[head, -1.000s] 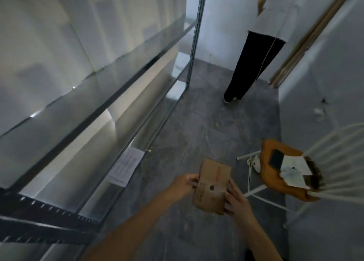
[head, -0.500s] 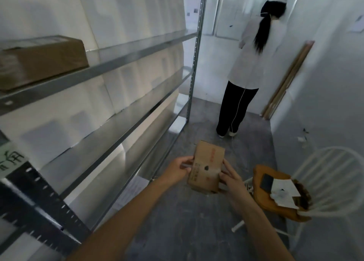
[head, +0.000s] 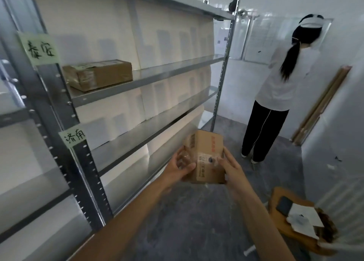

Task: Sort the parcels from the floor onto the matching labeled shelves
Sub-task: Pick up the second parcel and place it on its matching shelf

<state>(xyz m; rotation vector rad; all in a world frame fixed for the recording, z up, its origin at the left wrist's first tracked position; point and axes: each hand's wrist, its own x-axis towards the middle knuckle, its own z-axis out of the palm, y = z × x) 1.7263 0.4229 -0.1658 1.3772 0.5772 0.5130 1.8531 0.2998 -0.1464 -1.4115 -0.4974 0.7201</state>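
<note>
Two cardboard parcels counted: one held parcel [head: 206,158] and one shelved parcel [head: 98,74]. Two handwritten labels: upper label [head: 40,49], lower label [head: 73,138]. One chair [head: 295,219], one standing person [head: 279,87].

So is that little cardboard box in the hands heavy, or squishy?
Probably light: the small cardboard box is held up in the air by the fingers of the left hand and right hand. It likely feels stiff, since its edges look straight and undented. The shiny tape on it might be slightly slippery.
</note>
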